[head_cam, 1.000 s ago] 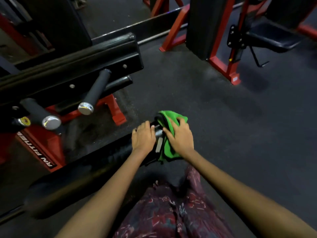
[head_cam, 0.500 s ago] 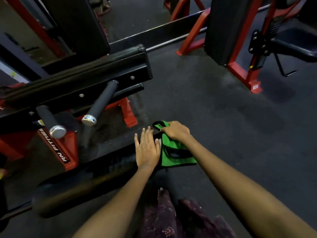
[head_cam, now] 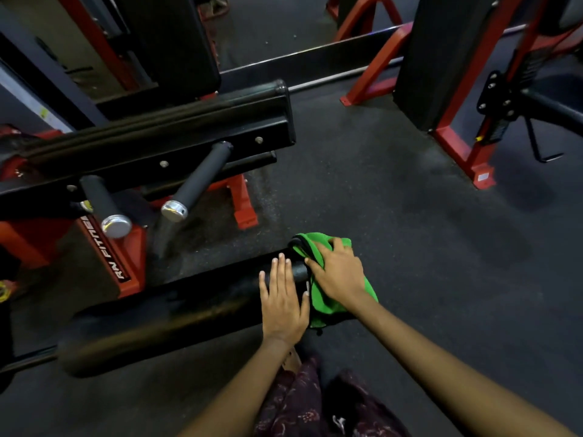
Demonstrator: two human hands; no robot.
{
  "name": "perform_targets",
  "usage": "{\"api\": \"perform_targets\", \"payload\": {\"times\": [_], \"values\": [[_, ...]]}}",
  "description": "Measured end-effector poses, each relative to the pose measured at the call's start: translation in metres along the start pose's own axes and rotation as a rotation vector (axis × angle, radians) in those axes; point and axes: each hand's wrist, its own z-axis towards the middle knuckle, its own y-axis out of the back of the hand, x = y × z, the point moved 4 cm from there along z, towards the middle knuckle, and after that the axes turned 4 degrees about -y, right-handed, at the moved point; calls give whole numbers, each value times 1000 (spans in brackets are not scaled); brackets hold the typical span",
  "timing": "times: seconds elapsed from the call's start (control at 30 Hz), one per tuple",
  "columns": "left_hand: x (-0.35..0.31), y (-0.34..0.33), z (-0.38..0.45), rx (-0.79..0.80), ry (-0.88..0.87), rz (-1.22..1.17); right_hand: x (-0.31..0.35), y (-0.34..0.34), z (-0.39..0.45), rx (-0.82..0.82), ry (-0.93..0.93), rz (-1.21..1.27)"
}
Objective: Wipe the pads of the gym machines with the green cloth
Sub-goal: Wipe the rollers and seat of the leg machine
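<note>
The person leans over a long black pad [head_cam: 176, 313] that runs low across the gym floor [head_cam: 394, 216], its near end rounded off just under the two hands. The left hand [head_cam: 284, 302] lies flat on top of that pad, fingers [head_cam: 279, 272] straight and pressed close together, palm down, holding nothing. Just beside it, to the right, the right hand [head_cam: 339, 274] presses down on the green cloth [head_cam: 328, 302], which is draped over the very end of the pad; the fingers are a little spread and bent over the cloth's bunched top, and the thumb lies along its left edge. The cloth hangs down past the pad's end on the near side, and a dark trim shows along its upper fold. Beyond the pad stands a red-framed machine [head_cam: 126, 257] with white lettering on its side, a thick black upholstered bar [head_cam: 157, 134] across it, and two black handles [head_cam: 197, 181] with shiny metal caps pointing toward the person. Further right another red frame [head_cam: 467, 152] stands on the dark floor, well apart from the hands. Below the arms a patterned maroon garment [head_cam: 303, 405] is visible.
</note>
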Motion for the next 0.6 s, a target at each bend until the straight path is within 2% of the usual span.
{"api": "perform_targets", "payload": {"times": [0.07, 0.2, 0.27, 0.4, 0.47, 0.53, 0.6], "values": [[-1, 5, 0, -39, -8, -155, 17, 5, 14, 13, -15, -108], [20, 27, -1, -248, 124, -655, 54, -3, -2, -57, 195, -295], [32, 43, 2, -300, 179, -697, 53, -9, -20, -54, 309, -326], [65, 66, 6, -307, 220, -647, 27, -5, -19, -71, 482, -380], [85, 67, 7, -290, 318, -713, 24, 3, -8, -33, 403, -333], [92, 64, 6, -222, 390, -823, 34, 6, 2, -6, 217, -266], [93, 61, 5, -199, 456, -910, 60, 4, 1, 4, 141, -301]]}}
